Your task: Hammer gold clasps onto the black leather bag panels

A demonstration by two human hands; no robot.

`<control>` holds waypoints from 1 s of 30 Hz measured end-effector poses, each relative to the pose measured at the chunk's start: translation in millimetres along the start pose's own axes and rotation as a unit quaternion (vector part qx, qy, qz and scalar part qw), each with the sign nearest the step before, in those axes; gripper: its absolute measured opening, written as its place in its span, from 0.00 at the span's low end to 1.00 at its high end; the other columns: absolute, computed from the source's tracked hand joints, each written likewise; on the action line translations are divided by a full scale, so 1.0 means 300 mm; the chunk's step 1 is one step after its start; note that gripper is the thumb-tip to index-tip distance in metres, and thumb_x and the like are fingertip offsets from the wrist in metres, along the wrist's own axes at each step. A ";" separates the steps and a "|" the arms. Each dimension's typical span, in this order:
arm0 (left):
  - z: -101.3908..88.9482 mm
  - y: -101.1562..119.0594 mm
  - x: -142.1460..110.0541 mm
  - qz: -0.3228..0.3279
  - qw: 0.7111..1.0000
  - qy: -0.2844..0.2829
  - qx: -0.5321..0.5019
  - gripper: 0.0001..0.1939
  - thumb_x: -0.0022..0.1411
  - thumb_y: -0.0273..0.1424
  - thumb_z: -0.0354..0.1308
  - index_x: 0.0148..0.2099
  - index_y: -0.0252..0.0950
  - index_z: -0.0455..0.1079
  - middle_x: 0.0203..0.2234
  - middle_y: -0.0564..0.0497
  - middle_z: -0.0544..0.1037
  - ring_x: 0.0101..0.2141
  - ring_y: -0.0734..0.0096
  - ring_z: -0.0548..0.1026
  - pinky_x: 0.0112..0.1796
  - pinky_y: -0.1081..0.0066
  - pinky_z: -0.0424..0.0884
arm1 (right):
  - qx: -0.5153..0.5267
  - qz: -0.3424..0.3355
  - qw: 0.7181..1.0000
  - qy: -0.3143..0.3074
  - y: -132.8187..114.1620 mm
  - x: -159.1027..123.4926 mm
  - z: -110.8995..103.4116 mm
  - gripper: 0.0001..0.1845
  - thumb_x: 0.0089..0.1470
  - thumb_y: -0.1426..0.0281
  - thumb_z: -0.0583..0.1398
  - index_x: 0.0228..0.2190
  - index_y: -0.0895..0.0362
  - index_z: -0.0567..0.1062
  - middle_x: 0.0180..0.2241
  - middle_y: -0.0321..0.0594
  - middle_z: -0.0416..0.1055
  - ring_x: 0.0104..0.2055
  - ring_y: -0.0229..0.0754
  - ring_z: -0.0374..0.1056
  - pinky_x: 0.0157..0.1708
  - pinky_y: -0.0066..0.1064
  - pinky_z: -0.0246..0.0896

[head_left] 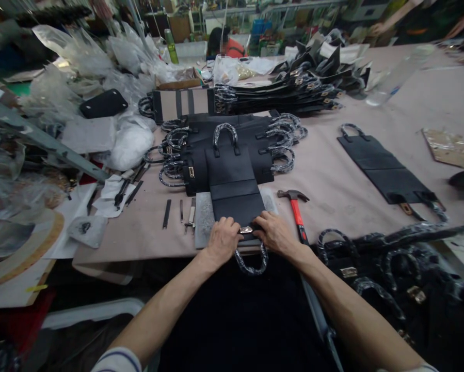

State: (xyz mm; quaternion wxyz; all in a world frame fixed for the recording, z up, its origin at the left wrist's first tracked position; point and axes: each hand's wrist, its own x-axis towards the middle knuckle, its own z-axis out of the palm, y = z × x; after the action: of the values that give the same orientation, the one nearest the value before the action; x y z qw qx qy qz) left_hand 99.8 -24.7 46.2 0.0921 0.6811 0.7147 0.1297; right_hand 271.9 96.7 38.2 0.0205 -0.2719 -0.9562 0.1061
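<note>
A black leather bag panel lies lengthwise before me, one plastic-wrapped handle at its far end and another wrapped handle hanging over the table's front edge. Between my hands a small gold metal clasp sits on the panel's near end. My left hand grips the panel just left of the clasp, fingers curled on top. On the other side my right hand pinches the panel close to the clasp. Beneath the near end is a grey slab, partly covered by the panel.
A claw hammer with a red handle lies right of the slab; several slim tools lie left. Stacked bag panels stand behind. Another black panel lies at right, near a clear bottle. Finished-looking bags fill the lower right.
</note>
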 end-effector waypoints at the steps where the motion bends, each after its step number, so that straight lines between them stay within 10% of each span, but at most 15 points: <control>1: 0.008 0.007 0.009 -0.004 1.000 -0.009 0.019 0.06 0.63 0.31 0.65 0.39 0.35 0.73 0.38 0.43 0.75 0.42 0.55 0.72 0.39 0.61 0.70 | -0.020 -0.014 1.000 -0.008 0.001 0.005 -0.004 0.06 0.61 0.69 0.61 0.40 0.57 0.75 0.39 0.45 0.70 0.41 0.48 0.64 0.39 0.37 0.57; 8: 0.017 -0.013 0.005 0.058 0.993 -0.026 0.100 0.09 0.65 0.19 0.51 0.40 0.33 0.71 0.37 0.40 0.74 0.40 0.55 0.71 0.39 0.61 0.70 | -0.052 -0.136 0.988 -0.052 0.006 0.018 -0.036 0.09 0.63 0.76 0.54 0.40 0.58 0.74 0.39 0.46 0.70 0.39 0.46 0.62 0.39 0.36 0.54; 16: 0.037 -0.114 -0.051 0.107 0.992 0.057 -0.040 0.14 0.62 0.16 0.49 0.43 0.34 0.72 0.39 0.44 0.76 0.40 0.60 0.70 0.42 0.64 0.72 | 0.073 -0.166 0.983 -0.020 0.099 -0.005 -0.024 0.14 0.57 0.82 0.53 0.36 0.57 0.76 0.39 0.45 0.69 0.38 0.43 0.62 0.40 0.34 0.57; 23: 0.031 -0.220 -0.060 0.288 0.952 0.032 -0.101 0.14 0.67 0.18 0.47 0.44 0.33 0.73 0.41 0.42 0.78 0.43 0.63 0.74 0.46 0.64 0.73 | 0.076 -0.224 0.972 0.009 0.140 -0.056 0.002 0.09 0.54 0.80 0.58 0.33 0.57 0.76 0.47 0.48 0.71 0.42 0.46 0.62 0.41 0.36 0.62; 30: 0.084 -0.190 -0.118 0.224 0.965 0.089 -0.105 0.17 0.69 0.21 0.45 0.48 0.34 0.75 0.43 0.41 0.79 0.47 0.62 0.76 0.49 0.62 0.75 | 0.101 -0.219 0.958 0.154 0.127 -0.153 0.107 0.22 0.56 0.80 0.54 0.49 0.57 0.75 0.55 0.49 0.71 0.50 0.49 0.65 0.49 0.44 0.69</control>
State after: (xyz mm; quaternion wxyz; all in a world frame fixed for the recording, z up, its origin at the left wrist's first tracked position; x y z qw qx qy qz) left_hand 55.4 -60.7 3.0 0.0672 0.7958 0.5319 0.2815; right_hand 327.4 98.0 -0.5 0.2174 -0.0650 -0.9620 0.1520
